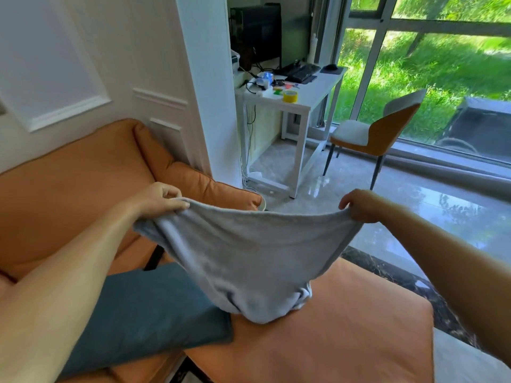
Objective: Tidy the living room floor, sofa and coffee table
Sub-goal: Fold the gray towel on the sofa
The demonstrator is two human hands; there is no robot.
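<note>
A light grey blanket [249, 258] hangs stretched between my two hands above the orange sofa [69, 183]. My left hand [160, 200] pinches its upper left corner. My right hand [359, 205] grips the upper right corner. The blanket sags in the middle, and its bunched lower end rests on the orange seat cushion [331, 341]. A dark teal cushion [146, 313] lies flat on the sofa seat under my left forearm, with the blanket's lower edge overlapping its right end.
A white desk [298, 100] with a keyboard, cables and a yellow tape roll [289, 96] stands behind the sofa arm. An orange and grey chair [367, 136] sits by the window. Glossy tiled floor [414, 205] lies to the right.
</note>
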